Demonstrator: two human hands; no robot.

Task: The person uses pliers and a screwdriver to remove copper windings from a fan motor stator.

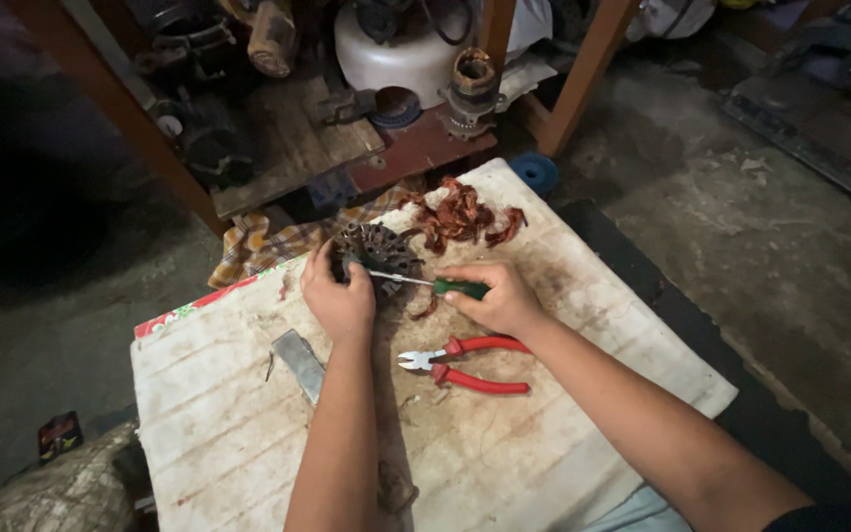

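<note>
My left hand point(339, 299) grips the near left side of a dark round metal motor core point(378, 248) that rests on a stained white board point(248, 424). My right hand point(500, 296) is closed around the green handle of a screwdriver point(447, 287). Its thin shaft points left and its tip touches the core by my left thumb. A heap of tangled copper wire point(459, 215) lies just beyond the core. Red-handled cutting pliers point(465, 361) lie on the board between my forearms, jaws pointing left.
A flat grey metal piece point(299, 360) lies left of my left forearm. A checked cloth point(268, 244) hangs off the board's far edge. Behind it a wooden shelf point(297, 148) holds motor parts and a white tank point(398, 57). A blue disc point(534, 172) sits on the concrete floor.
</note>
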